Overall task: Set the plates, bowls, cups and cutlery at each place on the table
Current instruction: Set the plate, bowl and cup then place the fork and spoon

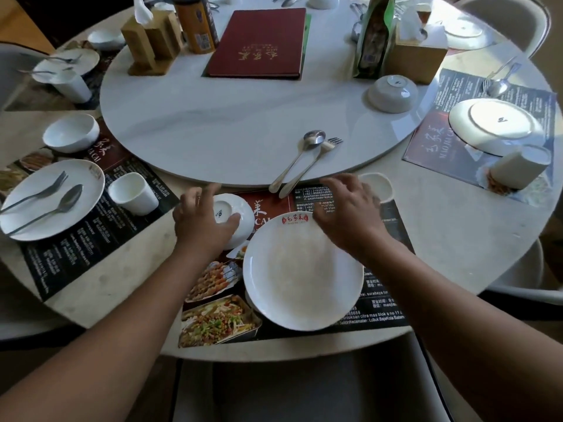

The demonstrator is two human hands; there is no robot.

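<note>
A round pale stone table (pixel 457 239) fills the view, and a grey cushioned chair (pixel 304 391) is tucked under its near edge. A white marbled turntable (pixel 243 117) sits on its middle, carrying a dark red menu book (pixel 259 41). At the near place lies a black printed paper placemat (pixel 213 318) with food photos. A white round plate (pixel 301 269) rests upright on it. The left hand (pixel 201 220) grasps an upturned white bowl (pixel 243 208) just left of the plate. The right hand (pixel 347 208) hovers, fingers spread, holding nothing, beside a small white cup (pixel 380 185). A steel spoon (pixel 292 162) and fork (pixel 307 168) overhang the turntable's rim.
</note>
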